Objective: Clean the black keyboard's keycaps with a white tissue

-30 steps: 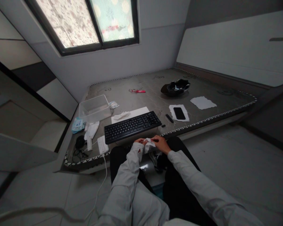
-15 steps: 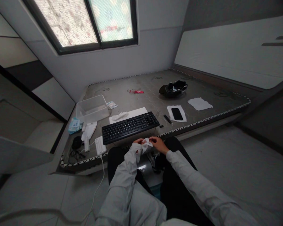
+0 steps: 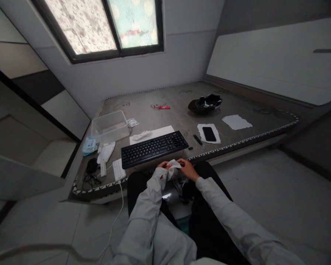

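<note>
My left hand (image 3: pixel 163 165) and my right hand (image 3: pixel 187 168) meet over my lap, just in front of the mattress edge. Between them is a crumpled white tissue (image 3: pixel 174 164), pinched by the fingers of both. The tissue and the sleeve cuff partly cover my left fingers. Right behind the hands lies a black keyboard (image 3: pixel 154 148), its near edge close to my left fingers. It rests partly over a white sheet (image 3: pixel 165 130), on which a folded white tissue (image 3: pixel 142 135) sits.
Left are a clear plastic box (image 3: pixel 110 127), blue mask packet (image 3: pixel 89 146), white power strip (image 3: pixel 118 170) with a cord, and black cable (image 3: pixel 91 178). Right are a phone (image 3: pixel 209 134) on white paper, a black stick (image 3: pixel 198 140), another paper (image 3: pixel 236 122) and a black cap (image 3: pixel 206 103).
The tissue between my hands has shifted shape and spreads a little more toward the right hand. The whole view has drifted slightly; things on the mattress stay put.
</note>
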`<state>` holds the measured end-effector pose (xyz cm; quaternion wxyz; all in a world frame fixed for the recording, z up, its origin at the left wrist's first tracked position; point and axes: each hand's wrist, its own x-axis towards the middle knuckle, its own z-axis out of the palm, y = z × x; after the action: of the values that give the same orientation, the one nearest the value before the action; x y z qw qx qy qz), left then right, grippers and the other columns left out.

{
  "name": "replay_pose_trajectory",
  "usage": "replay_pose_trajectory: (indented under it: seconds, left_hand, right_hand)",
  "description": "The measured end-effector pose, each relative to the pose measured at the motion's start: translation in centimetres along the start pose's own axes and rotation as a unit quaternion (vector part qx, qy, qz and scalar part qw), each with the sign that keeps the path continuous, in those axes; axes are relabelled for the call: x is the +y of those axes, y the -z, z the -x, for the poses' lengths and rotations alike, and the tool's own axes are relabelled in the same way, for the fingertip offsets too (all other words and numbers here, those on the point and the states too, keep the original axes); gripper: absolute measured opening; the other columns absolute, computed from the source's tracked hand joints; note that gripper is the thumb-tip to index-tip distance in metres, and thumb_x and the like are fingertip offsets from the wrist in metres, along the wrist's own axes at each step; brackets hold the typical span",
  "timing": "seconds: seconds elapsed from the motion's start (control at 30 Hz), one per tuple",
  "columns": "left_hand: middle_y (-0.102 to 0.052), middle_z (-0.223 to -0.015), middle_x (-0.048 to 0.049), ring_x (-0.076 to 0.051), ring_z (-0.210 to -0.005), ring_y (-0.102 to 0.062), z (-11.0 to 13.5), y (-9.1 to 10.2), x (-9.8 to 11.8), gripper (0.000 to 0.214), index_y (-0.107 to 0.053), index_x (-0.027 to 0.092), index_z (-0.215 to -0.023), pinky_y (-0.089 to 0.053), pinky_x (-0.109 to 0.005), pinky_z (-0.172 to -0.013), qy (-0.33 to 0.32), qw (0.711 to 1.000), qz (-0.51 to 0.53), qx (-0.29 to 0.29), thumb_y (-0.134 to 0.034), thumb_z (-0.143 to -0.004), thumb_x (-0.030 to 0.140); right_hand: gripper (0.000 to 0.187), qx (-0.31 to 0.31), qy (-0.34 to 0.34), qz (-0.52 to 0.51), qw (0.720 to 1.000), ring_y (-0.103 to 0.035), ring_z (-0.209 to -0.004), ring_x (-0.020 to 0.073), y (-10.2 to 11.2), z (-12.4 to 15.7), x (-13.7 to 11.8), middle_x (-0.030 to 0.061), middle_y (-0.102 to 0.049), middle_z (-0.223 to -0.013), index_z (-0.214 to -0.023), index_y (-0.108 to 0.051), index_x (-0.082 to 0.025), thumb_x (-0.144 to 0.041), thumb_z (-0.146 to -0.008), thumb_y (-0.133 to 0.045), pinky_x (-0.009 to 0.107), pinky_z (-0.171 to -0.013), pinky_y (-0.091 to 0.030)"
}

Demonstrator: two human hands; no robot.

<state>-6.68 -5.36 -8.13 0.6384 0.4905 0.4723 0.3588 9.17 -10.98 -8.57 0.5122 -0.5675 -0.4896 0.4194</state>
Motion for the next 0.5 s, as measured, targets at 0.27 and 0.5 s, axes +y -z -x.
replay_pose_trajectory:
  seconds: [0.27, 0.5]
  left_hand:
    - [-0.067, -0.065, -0.0012, -0.013, -0.061, -0.06, 0.19, -0.18, -0.1, 0.012, -0.066, 0.017, -0.066, -0.047, -0.021, -0.062, -0.007, 0.999, -0.018, -0.032, -0.075, -0.058, 0.015]
    - [-0.067, -0.065, -0.002, -0.013, -0.059, -0.06, 0.68, -0.17, 0.07, 0.013, -0.067, 0.016, -0.068, -0.046, -0.021, -0.058, -0.021, 0.999, -0.022, -0.029, -0.075, -0.059, 0.019]
  right_hand:
    - [0.026, -0.06, 0.031, 0.056, 0.996, -0.063, -0.087, 0.0223, -0.04, 0.51, -0.88, 0.0059, -0.071, -0.092, -0.092, -0.067, -0.019, -0.035, -0.073, -0.065, 0.034, -0.081, -0.048]
    - [0.026, -0.041, 0.023, 0.039, 0.998, -0.063, -0.081, 0.022, 0.02, 0.35, -0.65, 0.0044, -0.07, -0.084, -0.085, -0.068, -0.018, -0.035, -0.065, -0.072, 0.032, -0.076, -0.048]
